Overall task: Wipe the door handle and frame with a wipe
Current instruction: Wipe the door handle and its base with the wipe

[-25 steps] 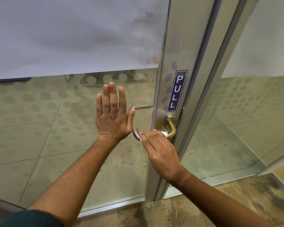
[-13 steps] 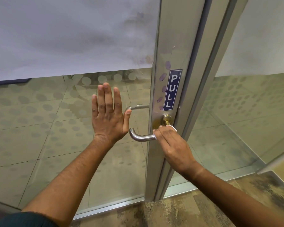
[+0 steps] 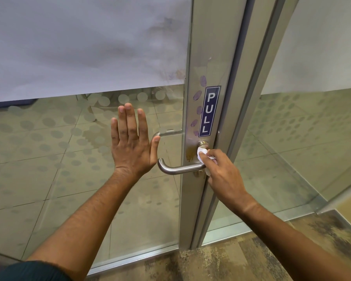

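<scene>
A brushed steel lever handle (image 3: 178, 169) juts left from the aluminium door frame (image 3: 211, 57). My right hand (image 3: 223, 175) is closed on a white wipe (image 3: 202, 155) and presses it against the frame at the handle's base, just under the round lock cylinder (image 3: 203, 143). Brownish smears show on the frame beside the wipe. Flat against the glass pane (image 3: 69, 159), left of the handle, rests my left hand (image 3: 131, 145) with fingers spread and nothing in it.
A blue PULL sticker (image 3: 209, 111) and purple fingerprint marks sit on the frame above the handle. A second handle (image 3: 166, 133) shows through the glass. Frosted film covers the upper pane. Another glass panel (image 3: 312, 138) stands to the right; mottled carpet lies below.
My right hand slid the wipe from the lever's free end rightward along the bar to its base at the frame. The left hand stayed flat on the glass.
</scene>
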A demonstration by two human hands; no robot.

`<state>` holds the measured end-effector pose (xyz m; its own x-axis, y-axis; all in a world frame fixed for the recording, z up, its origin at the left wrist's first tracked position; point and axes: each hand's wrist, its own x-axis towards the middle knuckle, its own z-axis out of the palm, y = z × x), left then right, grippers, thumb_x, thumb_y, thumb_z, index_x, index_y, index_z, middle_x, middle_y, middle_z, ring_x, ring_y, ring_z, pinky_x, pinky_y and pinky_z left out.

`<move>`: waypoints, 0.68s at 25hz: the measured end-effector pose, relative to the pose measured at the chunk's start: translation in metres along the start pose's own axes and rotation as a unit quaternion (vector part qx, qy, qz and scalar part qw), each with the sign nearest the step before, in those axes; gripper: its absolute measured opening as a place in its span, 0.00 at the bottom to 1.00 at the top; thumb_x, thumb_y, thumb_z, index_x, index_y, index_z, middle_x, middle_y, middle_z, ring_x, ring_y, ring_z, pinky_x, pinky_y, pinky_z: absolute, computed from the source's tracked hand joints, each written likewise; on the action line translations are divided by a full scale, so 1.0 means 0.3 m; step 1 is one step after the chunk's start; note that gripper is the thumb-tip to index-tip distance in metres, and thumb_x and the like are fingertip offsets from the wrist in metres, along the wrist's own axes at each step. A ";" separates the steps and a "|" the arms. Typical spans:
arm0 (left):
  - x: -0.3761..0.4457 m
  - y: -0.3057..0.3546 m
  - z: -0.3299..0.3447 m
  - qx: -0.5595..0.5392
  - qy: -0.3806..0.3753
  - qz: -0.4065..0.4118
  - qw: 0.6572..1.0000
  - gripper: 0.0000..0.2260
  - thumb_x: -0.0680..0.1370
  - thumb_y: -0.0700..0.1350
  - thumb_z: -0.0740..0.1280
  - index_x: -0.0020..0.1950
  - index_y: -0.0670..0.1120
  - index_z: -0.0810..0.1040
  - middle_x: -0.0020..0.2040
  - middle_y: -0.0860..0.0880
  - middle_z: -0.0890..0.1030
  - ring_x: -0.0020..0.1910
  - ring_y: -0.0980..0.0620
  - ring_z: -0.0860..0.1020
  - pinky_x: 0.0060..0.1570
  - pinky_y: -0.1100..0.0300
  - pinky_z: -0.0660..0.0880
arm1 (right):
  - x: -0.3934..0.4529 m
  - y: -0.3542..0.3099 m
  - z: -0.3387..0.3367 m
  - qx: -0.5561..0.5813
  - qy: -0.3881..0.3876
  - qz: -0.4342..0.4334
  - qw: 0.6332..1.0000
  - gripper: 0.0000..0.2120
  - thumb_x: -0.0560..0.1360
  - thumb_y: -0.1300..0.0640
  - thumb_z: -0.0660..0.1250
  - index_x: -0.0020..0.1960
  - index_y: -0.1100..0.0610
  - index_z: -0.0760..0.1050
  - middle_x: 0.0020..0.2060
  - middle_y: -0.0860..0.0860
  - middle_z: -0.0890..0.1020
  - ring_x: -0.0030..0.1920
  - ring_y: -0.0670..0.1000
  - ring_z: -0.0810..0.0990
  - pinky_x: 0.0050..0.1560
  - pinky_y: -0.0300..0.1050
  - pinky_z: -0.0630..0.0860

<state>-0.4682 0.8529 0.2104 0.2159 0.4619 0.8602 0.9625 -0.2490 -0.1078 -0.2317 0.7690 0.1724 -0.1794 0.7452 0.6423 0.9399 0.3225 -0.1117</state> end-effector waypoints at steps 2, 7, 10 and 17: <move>-0.002 0.001 0.003 -0.001 0.004 0.001 1.000 0.41 0.81 0.57 0.57 0.79 0.43 0.32 0.79 0.42 0.31 0.78 0.46 0.30 0.76 0.50 0.31 | 0.009 0.011 0.004 -0.001 0.021 0.000 1.000 0.26 0.64 0.74 0.74 0.61 0.64 0.79 0.48 0.61 0.81 0.43 0.61 0.82 0.29 0.50 0.80; -0.003 -0.001 0.008 -0.001 0.006 -0.002 1.000 0.42 0.81 0.57 0.58 0.79 0.43 0.32 0.78 0.44 0.27 0.78 0.46 0.30 0.76 0.50 0.31 | 0.012 -0.011 0.012 -0.008 0.007 0.029 1.000 0.27 0.68 0.66 0.77 0.66 0.62 0.76 0.51 0.60 0.81 0.45 0.59 0.83 0.36 0.46 0.81; -0.003 0.001 0.008 -0.004 0.008 -0.001 1.000 0.42 0.80 0.57 0.58 0.79 0.43 0.32 0.78 0.44 0.29 0.78 0.46 0.30 0.76 0.49 0.32 | 0.021 -0.053 0.016 0.118 0.034 0.138 0.983 0.20 0.73 0.67 0.72 0.64 0.60 0.79 0.50 0.57 0.81 0.46 0.54 0.82 0.45 0.47 0.82; 0.001 0.005 0.005 -0.001 0.005 -0.002 1.000 0.43 0.80 0.57 0.59 0.79 0.43 0.32 0.77 0.45 0.26 0.78 0.46 0.30 0.76 0.49 0.31 | 0.063 -0.092 0.007 0.446 0.080 0.473 0.755 0.20 0.75 0.73 0.63 0.59 0.55 0.82 0.43 0.47 0.85 0.40 0.39 0.83 0.44 0.39 0.82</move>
<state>-0.4666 0.8539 0.2097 0.2106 0.4539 0.8658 0.9629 -0.2491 -0.1036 -0.2617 0.7753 0.1860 0.5541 0.8319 0.0296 0.0423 0.0074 -0.9991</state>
